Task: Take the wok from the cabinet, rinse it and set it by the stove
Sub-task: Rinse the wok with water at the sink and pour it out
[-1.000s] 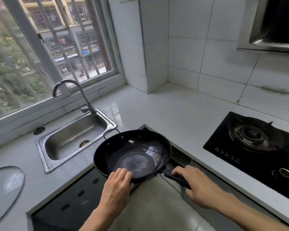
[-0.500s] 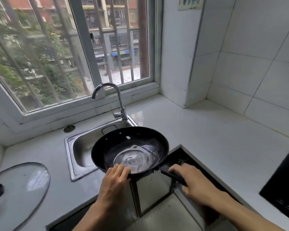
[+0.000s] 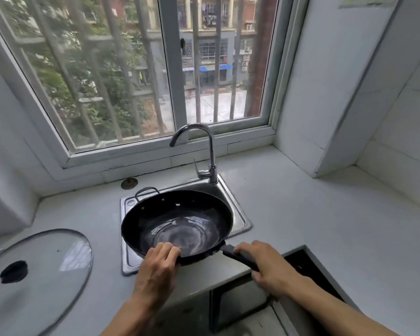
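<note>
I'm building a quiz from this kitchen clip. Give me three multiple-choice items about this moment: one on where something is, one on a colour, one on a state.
1. Where is the wok?
A. Held over the sink
B. On the stove
C. Inside the cabinet

2. What colour is the knob on the glass lid?
A. Red
B. Black
C. White

3. What is the state of the faucet?
A. Running hard
B. Dripping into a cup
C. No water seen flowing

Answers:
1. A: the left hand takes the wok's near rim and the right hand its long handle, with the steel sink showing behind it.
2. B: a dark knob sits on the clear lid, which lies on the counter left of the sink.
3. C: no stream shows under the spout.
</note>
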Motion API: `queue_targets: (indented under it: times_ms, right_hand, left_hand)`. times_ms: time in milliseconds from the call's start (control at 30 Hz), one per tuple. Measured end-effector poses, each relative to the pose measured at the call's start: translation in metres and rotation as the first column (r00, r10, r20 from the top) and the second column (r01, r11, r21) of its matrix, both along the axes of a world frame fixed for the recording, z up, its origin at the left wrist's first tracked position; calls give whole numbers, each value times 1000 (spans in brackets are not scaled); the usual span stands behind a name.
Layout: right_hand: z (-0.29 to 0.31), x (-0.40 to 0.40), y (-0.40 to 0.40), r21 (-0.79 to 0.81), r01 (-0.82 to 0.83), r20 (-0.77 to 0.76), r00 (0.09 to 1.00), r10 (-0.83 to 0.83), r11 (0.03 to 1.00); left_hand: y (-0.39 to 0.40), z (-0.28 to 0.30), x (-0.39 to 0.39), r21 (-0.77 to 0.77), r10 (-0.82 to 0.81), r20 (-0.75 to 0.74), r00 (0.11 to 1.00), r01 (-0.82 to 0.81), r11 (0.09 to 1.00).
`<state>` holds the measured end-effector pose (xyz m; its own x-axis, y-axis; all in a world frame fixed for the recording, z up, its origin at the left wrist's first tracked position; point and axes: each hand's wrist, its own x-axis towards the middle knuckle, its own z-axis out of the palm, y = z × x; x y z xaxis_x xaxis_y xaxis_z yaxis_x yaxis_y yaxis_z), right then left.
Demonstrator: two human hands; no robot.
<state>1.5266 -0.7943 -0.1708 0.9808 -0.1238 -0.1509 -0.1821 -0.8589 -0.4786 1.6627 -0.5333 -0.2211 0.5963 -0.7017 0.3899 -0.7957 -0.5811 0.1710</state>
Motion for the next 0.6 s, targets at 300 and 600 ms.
queue_targets:
  times_ms: [300, 600]
  right_hand:
    - [-33, 93, -58, 20, -198, -24, 980, 198, 980]
    - [-49, 154, -107, 16, -333, -44, 942, 334, 943]
  left_hand:
    - [-35, -14, 42, 121, 220, -103, 970, -207, 971]
    - [-77, -24, 63, 132, 360, -135, 923, -344, 930]
